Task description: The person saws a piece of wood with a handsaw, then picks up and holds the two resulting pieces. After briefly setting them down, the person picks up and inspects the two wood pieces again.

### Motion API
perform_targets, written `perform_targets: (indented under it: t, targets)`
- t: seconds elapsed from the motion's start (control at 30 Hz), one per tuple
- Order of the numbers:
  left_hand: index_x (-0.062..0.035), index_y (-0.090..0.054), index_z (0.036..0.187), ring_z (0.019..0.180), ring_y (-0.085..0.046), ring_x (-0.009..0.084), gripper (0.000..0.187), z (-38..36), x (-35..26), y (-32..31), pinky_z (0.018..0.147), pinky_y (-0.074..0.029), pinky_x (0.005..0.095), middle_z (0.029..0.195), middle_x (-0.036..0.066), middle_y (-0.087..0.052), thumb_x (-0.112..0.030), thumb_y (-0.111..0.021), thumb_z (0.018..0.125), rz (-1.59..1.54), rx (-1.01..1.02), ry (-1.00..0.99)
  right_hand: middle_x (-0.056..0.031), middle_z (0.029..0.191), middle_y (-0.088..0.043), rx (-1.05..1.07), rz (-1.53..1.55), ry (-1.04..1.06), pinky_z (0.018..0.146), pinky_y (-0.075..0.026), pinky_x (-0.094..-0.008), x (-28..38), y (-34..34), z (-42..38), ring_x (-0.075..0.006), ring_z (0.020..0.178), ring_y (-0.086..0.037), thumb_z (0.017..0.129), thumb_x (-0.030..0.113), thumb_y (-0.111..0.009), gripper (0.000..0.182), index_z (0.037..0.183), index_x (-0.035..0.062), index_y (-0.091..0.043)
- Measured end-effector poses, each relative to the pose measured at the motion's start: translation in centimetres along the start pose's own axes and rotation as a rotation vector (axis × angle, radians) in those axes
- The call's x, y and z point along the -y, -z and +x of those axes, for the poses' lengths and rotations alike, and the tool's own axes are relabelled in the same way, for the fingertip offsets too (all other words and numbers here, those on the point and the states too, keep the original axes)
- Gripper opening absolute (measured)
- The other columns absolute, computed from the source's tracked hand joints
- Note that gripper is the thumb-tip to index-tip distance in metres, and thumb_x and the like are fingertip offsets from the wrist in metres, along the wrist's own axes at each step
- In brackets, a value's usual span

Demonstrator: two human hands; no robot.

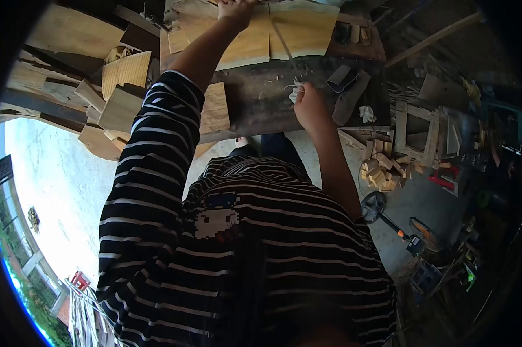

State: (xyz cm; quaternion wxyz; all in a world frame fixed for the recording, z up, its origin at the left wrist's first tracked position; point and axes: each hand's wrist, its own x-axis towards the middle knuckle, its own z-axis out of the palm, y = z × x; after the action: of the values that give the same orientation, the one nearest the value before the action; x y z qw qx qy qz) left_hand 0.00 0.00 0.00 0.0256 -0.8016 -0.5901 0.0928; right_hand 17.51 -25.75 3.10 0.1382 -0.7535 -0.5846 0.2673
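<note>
My left hand point(236, 11) presses flat on a pale wooden board point(243, 49) at the top of the view, its fingertips partly cut off by the frame edge. My right hand point(313, 107) is closed around the whitish, wrapped handle of a narrow handsaw point(283, 40). Slanting up and left, the saw's thin blade crosses the board. A straight dark line runs through the board beside the blade, down to its near edge. The board lies on a dark workbench point(255, 92).
Right of my right hand lie a dark rolled piece point(340, 78) and a crumpled white scrap point(366, 114). Wood offcuts point(382, 168) are piled on the floor to the right. Boards point(125, 107) lean at the left. A wheeled tool point(373, 205) stands lower right.
</note>
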Motion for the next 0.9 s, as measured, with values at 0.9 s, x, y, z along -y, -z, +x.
perform_targets:
  t: [0.9]
  targets:
    - [-0.0158, -0.032, 0.131, 0.113, -0.051, 0.0326, 0.051, -0.8, -1.0, 0.1, 0.09, -0.037, 0.0554, 0.128, 0.012, -0.046, -0.019, -0.055, 0.085, -0.018, -0.098, -0.024, -0.0266, 0.08, -0.061, -0.082, 0.093, 0.125, 0.067, -0.046, -0.0503, 1.4, -1.8, 4.5, -0.0448, 0.08, -0.058, 0.091, 0.017, -0.042, 0.02, 0.093, -0.0004, -0.051]
